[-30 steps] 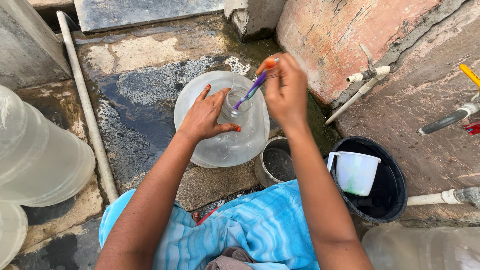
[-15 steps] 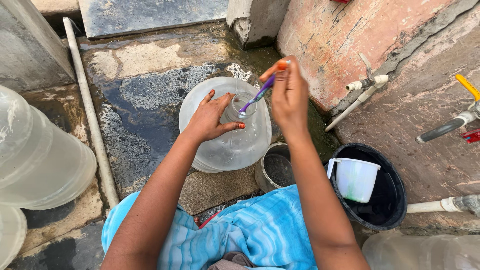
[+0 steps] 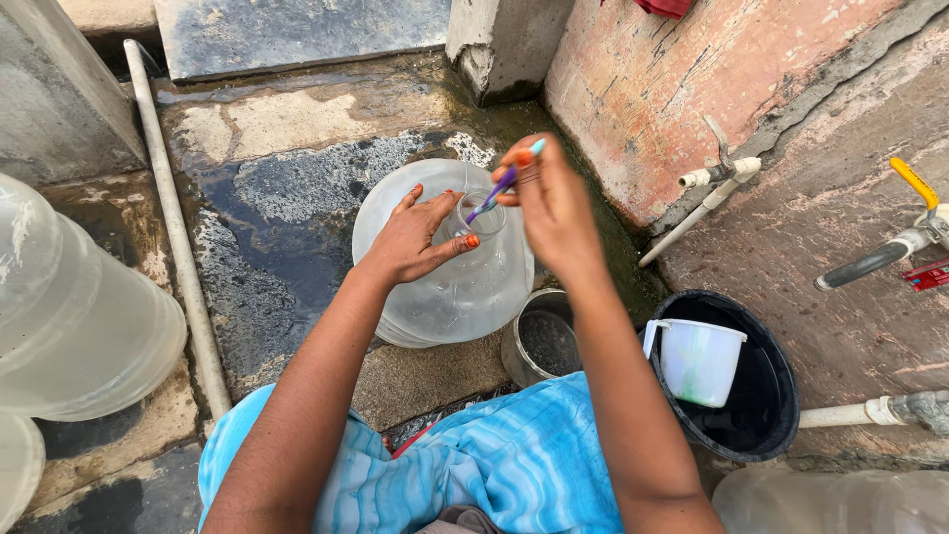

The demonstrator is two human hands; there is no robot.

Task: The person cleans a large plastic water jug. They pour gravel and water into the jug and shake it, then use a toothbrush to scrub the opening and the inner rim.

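Near me, pot point(image 3: 542, 343) and black bucket point(image 3: 736, 396) on the wet floor point(image 3: 297, 178). Mid-floor: my left hand point(image 3: 415, 237), fingers spread, steadies the jug point(image 3: 445, 287). Right hand point(image 3: 554, 203) pinches toothbrush point(image 3: 504, 183), long axis slanting down-left into the jug mouth; right is nearer.

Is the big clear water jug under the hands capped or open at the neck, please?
Open. The jug stands upright with no cap on its round mouth; the left hand steadies its shoulder while the right hand pokes a toothbrush inside.

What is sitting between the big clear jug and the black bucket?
A small steel pot stands between the clear jug and the black bucket, as the head view shows.
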